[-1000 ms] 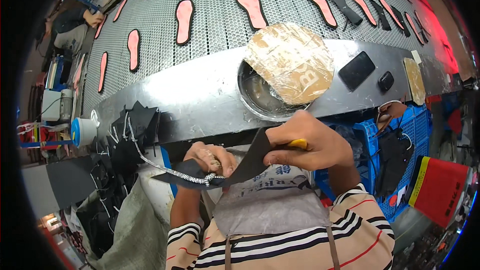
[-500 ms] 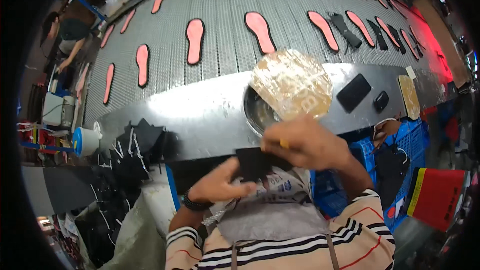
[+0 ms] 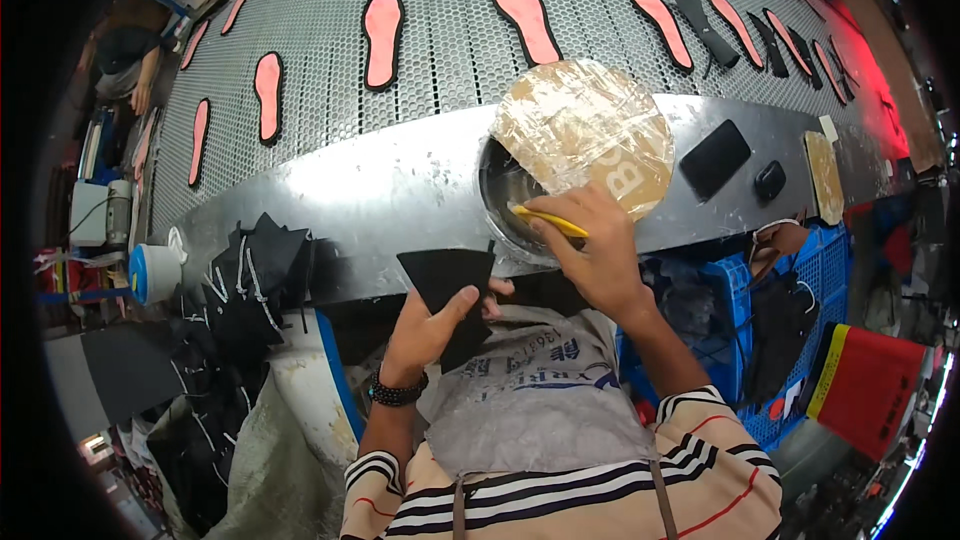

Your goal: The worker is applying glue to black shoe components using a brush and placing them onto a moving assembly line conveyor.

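My left hand (image 3: 425,328) is closed on a flared black fabric piece (image 3: 445,275), thumb on top, held in front of the grey apron (image 3: 520,390). Part of the piece hangs below the fingers. Between the fingers of my right hand (image 3: 600,250) is a small brush (image 3: 550,220) with a yellow handle, its pale tip over the opening of a round metal bowl (image 3: 487,205). A round cardboard lid (image 3: 590,130), streaked with a shiny dried coating, covers much of the bowl. What lies inside the bowl is hard to make out.
Beyond the metal ledge (image 3: 370,190), pink insoles (image 3: 382,40) with black edges lie on a mesh conveyor (image 3: 440,70). A phone (image 3: 715,160) and small black case (image 3: 769,181) lie right. Black laced pieces (image 3: 262,265) hang left; blue crates (image 3: 825,270) stand right. Another person (image 3: 130,65) is far left.
My right hand has moved from the black piece to the bowl with the brush. The black piece is now raised and spread in my left hand. The insoles appear higher in view.
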`<state>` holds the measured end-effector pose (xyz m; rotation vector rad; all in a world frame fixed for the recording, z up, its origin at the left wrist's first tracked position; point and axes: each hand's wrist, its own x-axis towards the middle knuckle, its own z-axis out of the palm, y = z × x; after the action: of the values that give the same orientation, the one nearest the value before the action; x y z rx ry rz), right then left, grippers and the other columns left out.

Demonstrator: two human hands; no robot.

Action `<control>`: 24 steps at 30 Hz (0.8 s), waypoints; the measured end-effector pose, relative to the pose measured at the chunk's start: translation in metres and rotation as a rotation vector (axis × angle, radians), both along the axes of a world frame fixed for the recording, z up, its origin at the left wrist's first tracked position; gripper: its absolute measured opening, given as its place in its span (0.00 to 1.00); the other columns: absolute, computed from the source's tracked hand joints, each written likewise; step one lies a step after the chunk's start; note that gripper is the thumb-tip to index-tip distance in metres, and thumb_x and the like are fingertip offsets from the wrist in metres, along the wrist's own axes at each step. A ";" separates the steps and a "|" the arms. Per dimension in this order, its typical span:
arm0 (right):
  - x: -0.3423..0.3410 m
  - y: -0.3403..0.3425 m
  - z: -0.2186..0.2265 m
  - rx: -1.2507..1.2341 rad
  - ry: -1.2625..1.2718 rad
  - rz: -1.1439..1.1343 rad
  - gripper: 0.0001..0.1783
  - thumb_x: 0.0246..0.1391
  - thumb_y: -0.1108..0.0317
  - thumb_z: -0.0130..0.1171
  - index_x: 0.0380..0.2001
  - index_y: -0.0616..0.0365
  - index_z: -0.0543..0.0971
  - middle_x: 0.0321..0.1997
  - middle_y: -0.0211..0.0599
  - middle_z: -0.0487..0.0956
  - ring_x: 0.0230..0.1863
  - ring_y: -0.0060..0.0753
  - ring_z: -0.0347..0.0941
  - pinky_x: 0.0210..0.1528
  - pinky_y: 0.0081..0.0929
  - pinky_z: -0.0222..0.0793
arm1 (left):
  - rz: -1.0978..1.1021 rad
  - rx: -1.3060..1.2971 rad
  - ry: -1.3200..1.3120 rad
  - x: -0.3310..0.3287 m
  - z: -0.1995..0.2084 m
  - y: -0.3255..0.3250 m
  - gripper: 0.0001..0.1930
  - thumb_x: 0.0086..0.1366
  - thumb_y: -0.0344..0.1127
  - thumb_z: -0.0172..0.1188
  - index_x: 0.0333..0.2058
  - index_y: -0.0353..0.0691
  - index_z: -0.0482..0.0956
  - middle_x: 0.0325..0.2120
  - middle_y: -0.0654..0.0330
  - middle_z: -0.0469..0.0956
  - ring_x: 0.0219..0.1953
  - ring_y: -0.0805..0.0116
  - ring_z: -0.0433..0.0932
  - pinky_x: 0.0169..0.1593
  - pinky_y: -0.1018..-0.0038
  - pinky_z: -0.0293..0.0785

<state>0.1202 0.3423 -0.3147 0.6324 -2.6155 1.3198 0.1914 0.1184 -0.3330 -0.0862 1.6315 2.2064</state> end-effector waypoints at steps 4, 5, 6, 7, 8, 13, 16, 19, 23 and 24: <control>-0.003 -0.003 -0.006 0.071 -0.001 0.055 0.09 0.51 0.75 0.66 0.38 0.60 0.84 0.34 0.41 0.83 0.35 0.43 0.75 0.40 0.34 0.69 | 0.053 -0.116 -0.020 -0.009 -0.007 0.001 0.12 0.75 0.32 0.50 0.44 0.29 0.78 0.42 0.54 0.84 0.34 0.74 0.78 0.42 0.74 0.78; -0.003 -0.003 -0.004 0.073 -0.006 0.052 0.09 0.51 0.75 0.66 0.38 0.60 0.84 0.34 0.41 0.83 0.35 0.43 0.75 0.40 0.34 0.69 | 0.089 -0.128 -0.056 -0.010 -0.009 0.003 0.12 0.75 0.33 0.50 0.44 0.29 0.78 0.41 0.54 0.84 0.32 0.74 0.77 0.41 0.75 0.77; -0.002 -0.006 -0.001 0.005 -0.004 0.005 0.09 0.52 0.74 0.66 0.38 0.60 0.84 0.34 0.41 0.83 0.35 0.43 0.75 0.40 0.35 0.69 | 0.089 -0.130 -0.061 -0.010 -0.011 0.004 0.12 0.75 0.33 0.50 0.44 0.29 0.78 0.41 0.54 0.84 0.32 0.74 0.77 0.41 0.75 0.77; -0.002 -0.007 0.000 -0.062 -0.003 -0.042 0.09 0.52 0.74 0.66 0.38 0.60 0.84 0.34 0.40 0.83 0.35 0.43 0.75 0.40 0.35 0.69 | 0.123 -0.161 -0.051 -0.009 -0.014 0.004 0.13 0.75 0.33 0.50 0.45 0.28 0.79 0.40 0.54 0.84 0.32 0.75 0.77 0.40 0.75 0.76; -0.002 -0.007 0.000 -0.064 -0.008 -0.042 0.09 0.52 0.74 0.66 0.38 0.60 0.84 0.34 0.40 0.83 0.35 0.43 0.75 0.40 0.35 0.69 | 0.157 -0.191 -0.042 -0.009 -0.016 0.004 0.13 0.75 0.33 0.50 0.45 0.28 0.79 0.38 0.55 0.84 0.31 0.75 0.77 0.39 0.75 0.76; 0.004 -0.005 0.008 -0.089 -0.065 -0.105 0.08 0.52 0.75 0.65 0.37 0.62 0.84 0.36 0.44 0.83 0.36 0.42 0.78 0.42 0.32 0.71 | 0.206 -0.253 -0.119 -0.009 -0.012 0.015 0.12 0.74 0.33 0.52 0.43 0.28 0.79 0.35 0.56 0.84 0.29 0.74 0.78 0.38 0.75 0.76; 0.008 -0.006 0.002 -0.277 -0.180 -0.081 0.08 0.53 0.75 0.64 0.37 0.63 0.84 0.35 0.44 0.83 0.37 0.38 0.79 0.43 0.29 0.72 | 0.259 -0.242 -0.138 -0.009 -0.010 0.019 0.11 0.73 0.32 0.53 0.42 0.28 0.79 0.34 0.57 0.84 0.30 0.74 0.79 0.38 0.75 0.76; 0.007 -0.002 -0.004 -0.261 -0.157 -0.163 0.07 0.53 0.72 0.65 0.36 0.60 0.84 0.33 0.44 0.83 0.34 0.44 0.78 0.38 0.36 0.73 | 0.271 -0.250 -0.141 -0.009 -0.008 0.021 0.10 0.73 0.32 0.55 0.41 0.29 0.79 0.34 0.57 0.84 0.31 0.73 0.80 0.38 0.76 0.76; 0.005 -0.002 0.001 -0.229 -0.155 0.007 0.07 0.53 0.71 0.65 0.36 0.59 0.84 0.33 0.44 0.83 0.35 0.44 0.78 0.39 0.36 0.72 | 0.277 -0.318 -0.216 -0.008 -0.001 0.020 0.10 0.70 0.33 0.59 0.41 0.30 0.80 0.34 0.59 0.84 0.32 0.74 0.80 0.39 0.76 0.76; 0.004 0.001 0.000 -0.184 -0.167 -0.051 0.08 0.53 0.73 0.65 0.37 0.61 0.84 0.35 0.43 0.83 0.36 0.40 0.79 0.41 0.32 0.72 | 0.276 -0.317 -0.212 -0.009 0.002 0.017 0.10 0.70 0.33 0.59 0.41 0.30 0.80 0.34 0.59 0.84 0.32 0.74 0.80 0.39 0.76 0.76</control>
<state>0.1242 0.3433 -0.3144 0.4422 -2.5727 1.6385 0.1821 0.1354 -0.3309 -0.6455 1.9224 2.0183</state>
